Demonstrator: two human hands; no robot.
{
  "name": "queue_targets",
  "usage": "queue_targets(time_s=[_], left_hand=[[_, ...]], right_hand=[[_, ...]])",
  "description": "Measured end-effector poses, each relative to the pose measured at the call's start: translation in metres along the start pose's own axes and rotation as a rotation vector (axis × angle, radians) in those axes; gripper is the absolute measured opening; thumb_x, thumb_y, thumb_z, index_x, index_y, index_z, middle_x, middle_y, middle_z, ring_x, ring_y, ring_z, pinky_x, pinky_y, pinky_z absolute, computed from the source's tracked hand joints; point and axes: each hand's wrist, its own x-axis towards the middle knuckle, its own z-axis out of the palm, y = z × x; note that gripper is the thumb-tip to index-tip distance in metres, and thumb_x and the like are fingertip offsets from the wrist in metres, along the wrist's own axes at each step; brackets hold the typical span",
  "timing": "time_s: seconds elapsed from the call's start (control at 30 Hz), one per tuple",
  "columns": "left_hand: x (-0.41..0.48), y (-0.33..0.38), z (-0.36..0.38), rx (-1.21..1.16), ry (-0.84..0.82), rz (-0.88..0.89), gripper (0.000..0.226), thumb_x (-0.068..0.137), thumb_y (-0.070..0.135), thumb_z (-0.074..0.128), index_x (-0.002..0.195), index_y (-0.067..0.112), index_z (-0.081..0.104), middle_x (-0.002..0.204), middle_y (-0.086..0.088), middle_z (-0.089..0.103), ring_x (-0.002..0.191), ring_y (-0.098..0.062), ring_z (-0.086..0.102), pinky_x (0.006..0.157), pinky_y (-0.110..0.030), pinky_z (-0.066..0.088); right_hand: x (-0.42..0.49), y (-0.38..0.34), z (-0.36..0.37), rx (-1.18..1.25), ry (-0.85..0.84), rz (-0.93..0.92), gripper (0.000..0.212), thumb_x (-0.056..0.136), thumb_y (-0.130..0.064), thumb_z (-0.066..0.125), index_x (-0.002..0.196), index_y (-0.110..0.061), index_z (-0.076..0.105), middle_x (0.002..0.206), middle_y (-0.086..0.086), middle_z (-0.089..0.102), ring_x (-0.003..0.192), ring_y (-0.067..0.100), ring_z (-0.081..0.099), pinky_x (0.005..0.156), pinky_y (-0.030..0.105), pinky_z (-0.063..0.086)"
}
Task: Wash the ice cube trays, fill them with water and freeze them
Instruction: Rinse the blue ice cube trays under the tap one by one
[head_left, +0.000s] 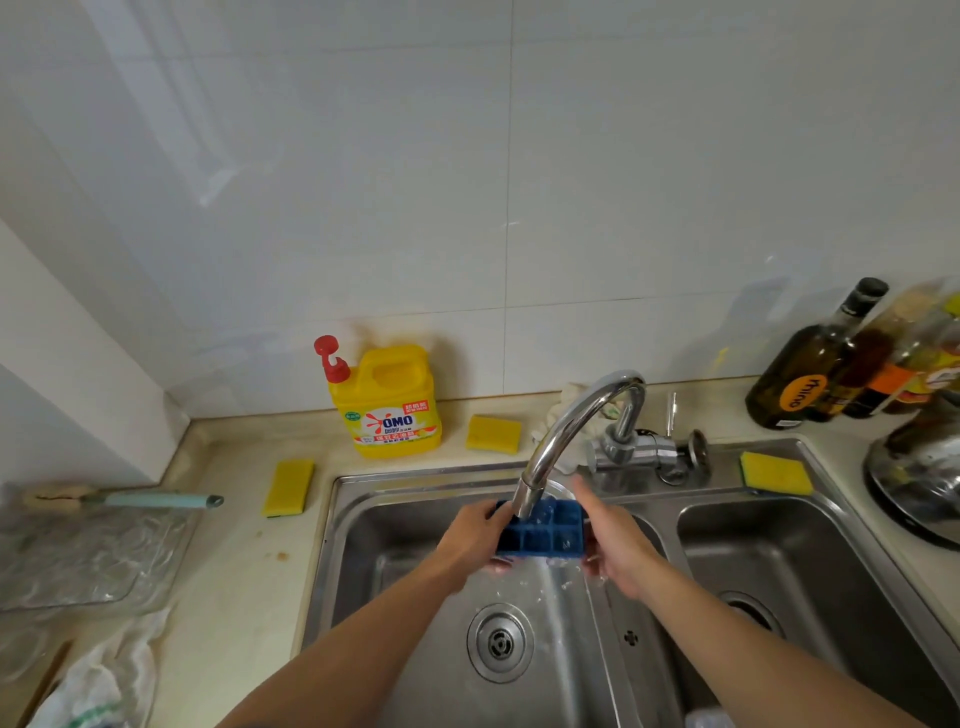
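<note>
- Over the left basin (363, 551) of the steel sink (415, 474), right beneath the nozzle of the curved tap (563, 439): the blue ice cube tray (543, 532), open side up and roughly level.
- Water splashing white in the far compartments of the tray; drops scattered over the basin floor below, above the round drain (500, 643).
- Left hand (470, 538) gripping the left end of the tray, thumb on top, fingertips curled underneath.
- Right hand (618, 545) gripping the right end, thumb lying up along the far corner, fingers wrapped under.
- Both forearms reaching in from the near edge, bare.
- To the right, past the divider, the second basin (779, 545) with its own drain, partly hidden by the right forearm.
- On the table behind the sink, against the tiled wall: a yellow detergent bottle (387, 405) with a red pump, and just right of it a yellow sponge (493, 432).
- A second sponge (288, 488) flat on the table left of the sink; a third sponge (775, 473) on the far rim above the right basin.
- Far left on the table: a brush (156, 500) with a pale teal handle, lying along the far edge of a clear glass dish (88, 556).
- At the near left corner, a crumpled white cloth (104, 680).
- Far right: a cluster of dark bottles (810, 364), and nearer, a shiny metal lid (914, 478), cut off by the frame edge.
</note>
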Motion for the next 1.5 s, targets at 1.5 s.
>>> queue_targets(time_s=[1.5], left_hand=[[0.004,-0.022,0.014,-0.340,0.130,-0.248,0.039,0.106,0.045,0.045,0.108,0.014,0.069,0.099,-0.016,0.076,0.088,-0.031,0.075,0.065,-0.034,0.061]], right_hand=[[-0.008,0.021,0.011,0.168,-0.149,0.118,0.062,0.105,-0.058,0.034,0.121,-0.006,0.064,0.113,0.026,0.069,0.095,0.036,0.068,0.072,0.039,0.061]])
